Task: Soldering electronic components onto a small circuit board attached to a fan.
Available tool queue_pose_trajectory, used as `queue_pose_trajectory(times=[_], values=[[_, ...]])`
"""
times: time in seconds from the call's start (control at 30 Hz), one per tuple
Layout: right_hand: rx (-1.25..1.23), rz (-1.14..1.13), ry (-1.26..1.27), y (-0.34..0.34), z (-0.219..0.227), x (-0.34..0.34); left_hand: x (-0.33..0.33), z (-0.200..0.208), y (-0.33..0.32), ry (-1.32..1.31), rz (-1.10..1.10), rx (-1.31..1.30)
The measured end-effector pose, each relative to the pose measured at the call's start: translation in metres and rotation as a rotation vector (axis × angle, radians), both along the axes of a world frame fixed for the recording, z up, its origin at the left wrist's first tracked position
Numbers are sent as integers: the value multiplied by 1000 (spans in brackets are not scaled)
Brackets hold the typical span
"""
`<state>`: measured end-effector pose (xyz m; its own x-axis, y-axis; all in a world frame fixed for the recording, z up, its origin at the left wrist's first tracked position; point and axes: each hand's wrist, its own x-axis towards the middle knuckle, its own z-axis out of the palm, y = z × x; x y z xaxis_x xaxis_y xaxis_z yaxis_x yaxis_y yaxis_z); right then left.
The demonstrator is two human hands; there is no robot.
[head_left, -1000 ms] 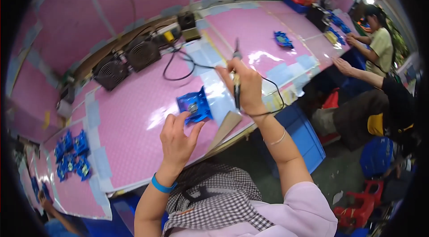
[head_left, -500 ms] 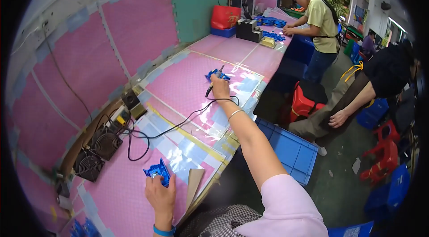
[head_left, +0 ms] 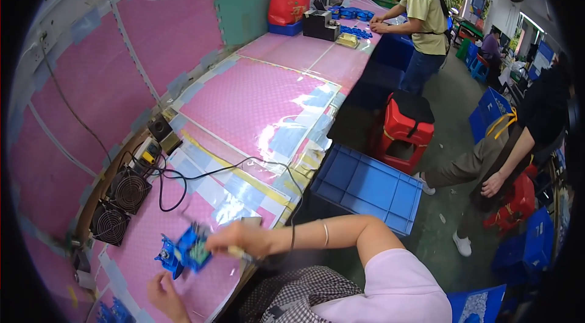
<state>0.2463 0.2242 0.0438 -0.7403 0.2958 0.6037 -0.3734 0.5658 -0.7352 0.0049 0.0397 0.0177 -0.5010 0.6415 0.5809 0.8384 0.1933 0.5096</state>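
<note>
My right hand (head_left: 239, 241) is closed at the near part of the bench, with a blue plastic housing (head_left: 196, 248) at its fingertips. A green board shows inside that housing, which is smeared by motion. The same hand also grips a corded soldering iron (head_left: 241, 254), its handle partly hidden by my fingers. A second blue plastic part (head_left: 166, 254) lies just left of the housing, touching or nearly touching it. Below it my left hand (head_left: 163, 296) hovers near the bench, fingers loosely bent and apart, with nothing seen in them.
Black cord (head_left: 241, 164) crosses the pink bench (head_left: 244, 97) to a small yellow-and-white box (head_left: 148, 151). Two black fans (head_left: 130, 191) stand along the wall. Beside the bench are a blue crate (head_left: 365, 186) and red stool (head_left: 402, 131). One co-worker (head_left: 423, 12) stands at the far end; another person (head_left: 518, 140) is at right.
My right hand has come back from the far bench mat with the iron and a blue housing. My left hand has let go of its blue part and drawn down and left.
</note>
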Motion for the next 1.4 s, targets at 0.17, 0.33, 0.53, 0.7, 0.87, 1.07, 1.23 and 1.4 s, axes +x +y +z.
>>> queue_pose_trajectory(times=[0.17,0.33,0.53,0.7,0.87,1.07,1.23,1.4], values=[[199,110,-104,-58,-32,-26,-51,-28,-87,-1009,183,209],[339,-192,67,-59,-26,-57,18,-30,-87,-540,360,263],[250,-507,273,-18,-23,-86,14,-44,-90,-765,285,511],[246,-497,247,-16,-35,-90,9,-48,-93,-756,353,572],[199,-449,266,-15,-35,-92,-20,-81,-99,-351,401,636],[161,-440,291,-13,-40,-93,-9,-43,-96,-1149,148,928],[126,-447,342,-15,-38,-89,-52,-105,-127,-1316,-76,1097],[61,-384,296,-16,-39,-89,-39,-86,-119,-1250,-29,983]])
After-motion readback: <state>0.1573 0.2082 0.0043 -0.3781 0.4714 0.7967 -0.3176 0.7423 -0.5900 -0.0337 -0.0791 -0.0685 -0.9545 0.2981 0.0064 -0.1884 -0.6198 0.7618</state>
